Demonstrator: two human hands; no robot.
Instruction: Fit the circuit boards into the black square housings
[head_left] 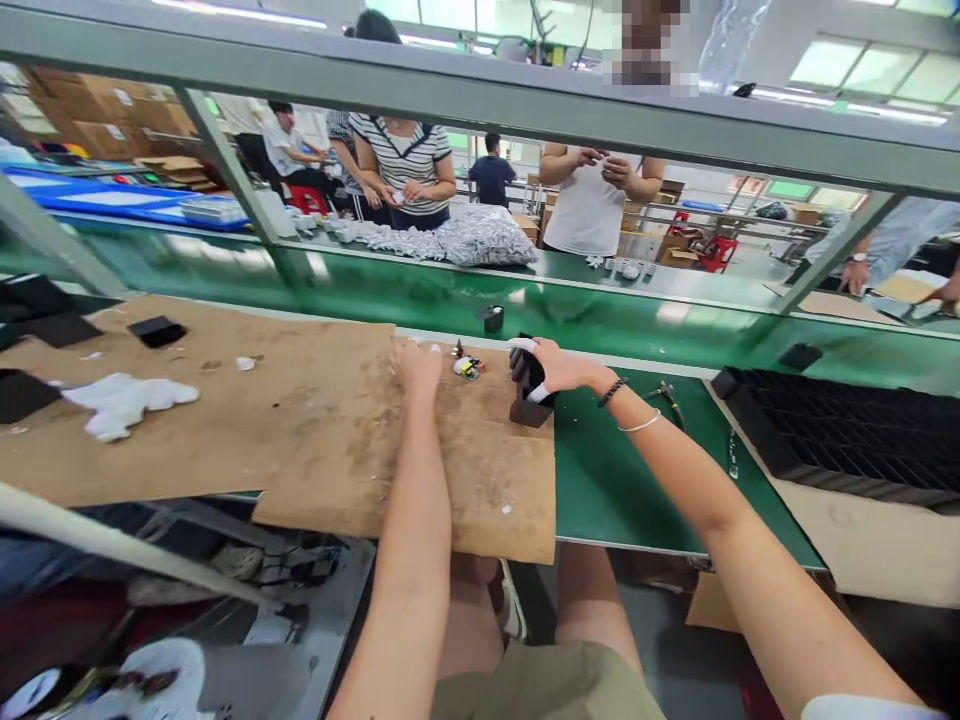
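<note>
My right hand (559, 367) is wrapped round a black plastic housing (529, 392) that stands on the edge of a brown cardboard sheet (315, 430); white tape covers some fingertips. My left hand (417, 366) rests closed on the cardboard to the left, and what its fingers hold, if anything, is hidden. Between the two hands lies a small circuit part with coloured wires (469, 367). A small black cube (492, 318) sits on the green belt beyond.
White rags (124, 402) and a black part (156, 331) lie on the cardboard at left. A black compartment tray (847, 430) sits at right on the green bench (622, 480). Other people work across the conveyor beside a heap of white parts (480, 240). A metal frame bar (480, 100) runs overhead.
</note>
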